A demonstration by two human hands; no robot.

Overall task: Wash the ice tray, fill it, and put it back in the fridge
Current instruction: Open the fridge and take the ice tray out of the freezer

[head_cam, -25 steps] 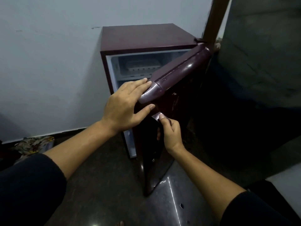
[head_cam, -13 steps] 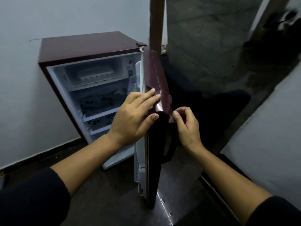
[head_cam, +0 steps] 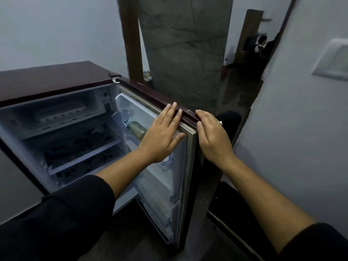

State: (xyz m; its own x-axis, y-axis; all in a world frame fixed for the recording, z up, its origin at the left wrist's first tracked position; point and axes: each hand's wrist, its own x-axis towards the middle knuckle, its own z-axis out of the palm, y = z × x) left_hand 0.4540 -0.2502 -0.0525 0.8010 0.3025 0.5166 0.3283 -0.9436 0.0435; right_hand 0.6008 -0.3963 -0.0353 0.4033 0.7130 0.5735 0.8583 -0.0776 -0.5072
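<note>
My left hand (head_cam: 162, 133) and right hand (head_cam: 213, 137) rest, fingers straight, on the fridge door (head_cam: 145, 89) top edge; the ice tray (head_cam: 60, 112) sits in the freezer compartment (head_cam: 95, 99), well left of them.

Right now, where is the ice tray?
In the head view, the ice tray lies in the freezer compartment at the top left of the fridge, above the shelves.

The maroon fridge (head_cam: 56, 78) stands at nine o'clock, its door (head_cam: 162, 189) swung wide open toward three o'clock; the white ice tray (head_cam: 60, 113) lies flat in the top freezer compartment (head_cam: 90, 98), at ten o'clock.
</note>
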